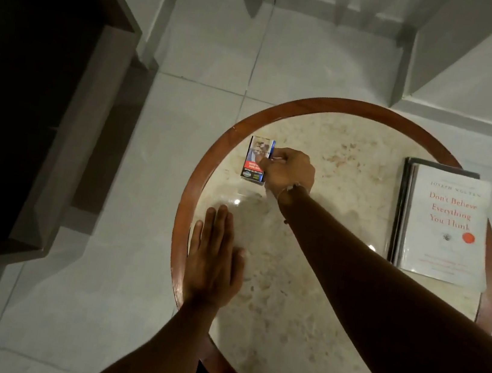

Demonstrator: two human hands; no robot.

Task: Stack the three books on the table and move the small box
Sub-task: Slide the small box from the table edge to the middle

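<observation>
Small box lies on the round desk, near the desk's far-left rim, printed face up. Left hand rests flat on the desk at its left rim, nearer the person than the small box and apart from it; this grip is open, fingers extended and together, holding nothing. Right hand is just right of the small box, reaching across the desk centre; this grip is closed on the small box, fingertips on its right edge. Stack of books lies at the desk's right rim, well apart from the small box, white cover uppermost.
</observation>
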